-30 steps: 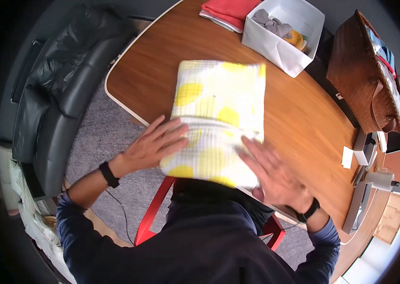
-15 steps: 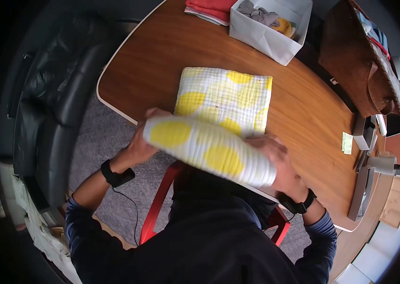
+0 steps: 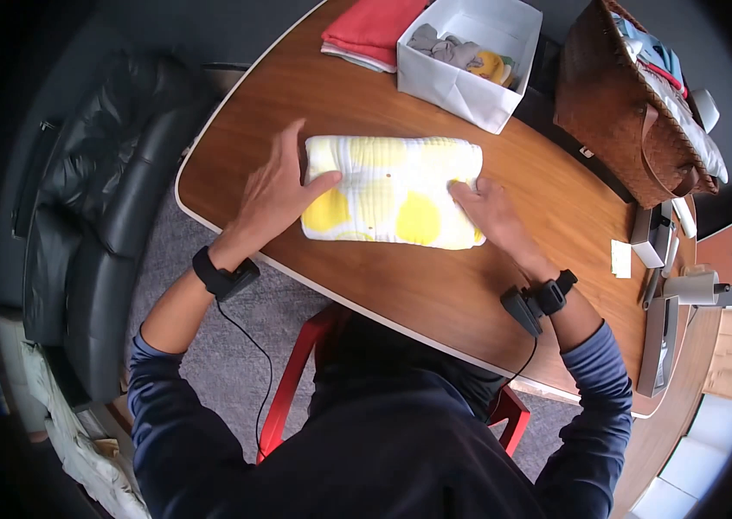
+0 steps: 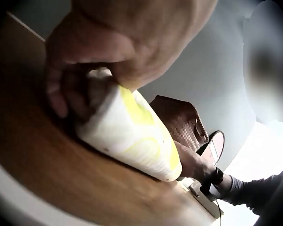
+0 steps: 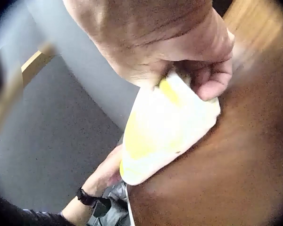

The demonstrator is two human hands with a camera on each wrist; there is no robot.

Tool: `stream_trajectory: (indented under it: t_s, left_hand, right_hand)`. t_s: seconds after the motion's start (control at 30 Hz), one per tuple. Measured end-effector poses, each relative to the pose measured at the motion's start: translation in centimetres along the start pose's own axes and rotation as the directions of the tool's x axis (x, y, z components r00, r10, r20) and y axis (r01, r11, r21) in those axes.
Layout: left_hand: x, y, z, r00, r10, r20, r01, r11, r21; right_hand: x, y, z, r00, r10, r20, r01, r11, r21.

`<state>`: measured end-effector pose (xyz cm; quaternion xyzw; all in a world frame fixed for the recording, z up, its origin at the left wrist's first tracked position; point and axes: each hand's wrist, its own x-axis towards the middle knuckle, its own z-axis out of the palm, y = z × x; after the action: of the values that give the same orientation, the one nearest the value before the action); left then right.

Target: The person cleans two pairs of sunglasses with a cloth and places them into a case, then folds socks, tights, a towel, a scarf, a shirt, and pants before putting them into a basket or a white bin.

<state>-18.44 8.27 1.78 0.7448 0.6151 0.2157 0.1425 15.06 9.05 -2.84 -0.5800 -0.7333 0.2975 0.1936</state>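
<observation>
A white muslin cloth (image 3: 392,195) with big yellow spots lies on the wooden table, folded into a thick rectangle. My left hand (image 3: 272,186) holds its left end, thumb over the top and fingers at the side. At the opposite end, my right hand (image 3: 500,216) grips the cloth with the thumb on its upper face. The left wrist view shows the fingers (image 4: 61,96) bent at the cloth's end, close to the tabletop. In the right wrist view, curled fingers (image 5: 214,84) hold the other end, partly hidden behind the cloth.
Behind the cloth stand a white fabric box (image 3: 461,95) with small garments in it and a stack of red and white cloths (image 3: 366,39). A brown woven basket (image 3: 600,95) full of laundry is at the back right. A mug (image 3: 695,285) stands at the right edge.
The near part of the cloth was lifted and folded over the far part, making the bundle shorter. Both hands moved away from the body with it and now hold its two ends.
</observation>
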Motion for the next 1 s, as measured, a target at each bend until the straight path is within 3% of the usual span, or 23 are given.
stream_trajectory:
  t_s: [0.03,0.07,0.1,0.13,0.17,0.23,0.27,0.33,0.43,0.47,0.57,0.6,0.63,0.7,0.73,0.83,0.9,0.97,1.0]
  left_hand:
    - [0.5,0.8,-0.8,0.987,0.151,-0.053,-0.144,0.982,0.124]
    - [1.3,2.2,-1.9,0.928,0.37,-0.038,-0.353,0.909,0.222]
    - [2.1,3.5,-2.5,0.823,0.568,-0.006,-0.538,0.782,0.315]
    - [2.2,4.7,-2.4,0.764,0.644,0.046,-0.642,0.75,0.159]
    - [2.6,5.1,-1.3,0.743,0.658,0.12,-0.669,0.728,0.15]
    - [3.4,5.0,1.4,0.749,0.635,0.191,-0.657,0.748,0.089]
    - [4.1,5.1,1.5,0.784,0.532,0.321,-0.569,0.822,0.029]
    - [6.0,5.8,1.5,0.753,0.312,0.58,-0.356,0.934,-0.039]
    - [8.6,4.7,2.1,0.617,0.28,0.736,-0.175,0.96,-0.218]
    - [8.1,4.5,2.7,0.73,0.292,0.619,-0.215,0.956,-0.197]
    - [7.8,5.4,2.9,0.602,0.101,0.792,0.199,0.942,-0.271]
    - [7.3,4.6,3.9,0.631,0.188,0.753,0.219,0.888,-0.405]
    - [7.2,6.0,2.6,0.645,0.184,0.742,0.068,0.953,-0.296]
    - [6.3,6.8,2.1,0.766,0.299,0.569,-0.171,0.948,-0.269]
    - [6.4,8.0,0.6,0.711,0.242,0.66,-0.102,0.964,-0.244]
    - [8.3,7.4,-1.2,0.803,0.36,0.475,0.048,0.755,-0.654]
    - [12.7,9.6,-4.3,0.882,0.345,0.32,0.004,0.675,-0.738]
    - [19.8,11.5,-6.2,0.95,0.23,0.212,0.053,0.551,-0.833]
    - [23.4,12.8,-6.8,0.951,0.229,0.207,0.067,0.501,-0.863]
  right_hand:
    - [0.7,-1.6,-0.8,0.99,0.135,0.039,-0.136,0.99,0.026]
    - [1.1,-2.6,-1.3,0.961,0.265,0.083,-0.269,0.962,0.045]
    - [0.9,-2.6,-1.3,0.983,0.179,0.046,-0.18,0.984,0.015]
    - [0.4,-2.4,-1.0,0.996,0.092,0.01,-0.092,0.996,-0.02]
    - [0.3,-2.2,-1.1,0.997,0.071,0.006,-0.07,0.997,-0.042]
    - [0.4,-2.2,-1.3,0.995,0.097,0.028,-0.094,0.993,-0.072]
    - [0.6,-2.3,-1.6,0.988,0.144,0.049,-0.14,0.987,-0.079]
    - [0.2,-2.3,-2.5,0.993,0.111,0.038,-0.107,0.989,-0.105]
    - [-0.4,-2.1,-3.3,0.997,0.067,0.026,-0.063,0.987,-0.145]
    - [-0.6,-2.1,-3.4,0.998,0.055,0.023,-0.051,0.986,-0.158]
    - [-0.4,-2.7,-3.7,0.98,0.198,0.019,-0.194,0.972,-0.13]
    - [-0.3,-1.9,-3.7,0.984,0.176,0.007,-0.174,0.979,-0.104]
    - [-0.3,0.0,-3.5,0.986,0.157,-0.054,-0.153,0.985,0.074]
    - [-0.8,3.8,-3.0,0.974,0.144,-0.174,-0.061,0.91,0.411]
    - [-2.6,1.6,-5.7,0.954,0.3,0.018,-0.237,0.714,0.658]
    - [-4.8,6.4,-7.0,0.969,0.225,0.104,-0.208,0.509,0.835]
    - [-5.6,8.0,-7.6,0.967,0.24,0.087,-0.197,0.486,0.851]
    - [-6.2,8.9,-7.5,0.965,0.254,0.064,-0.175,0.441,0.88]
    - [-6.3,9.0,-7.5,0.965,0.257,0.046,-0.154,0.416,0.896]
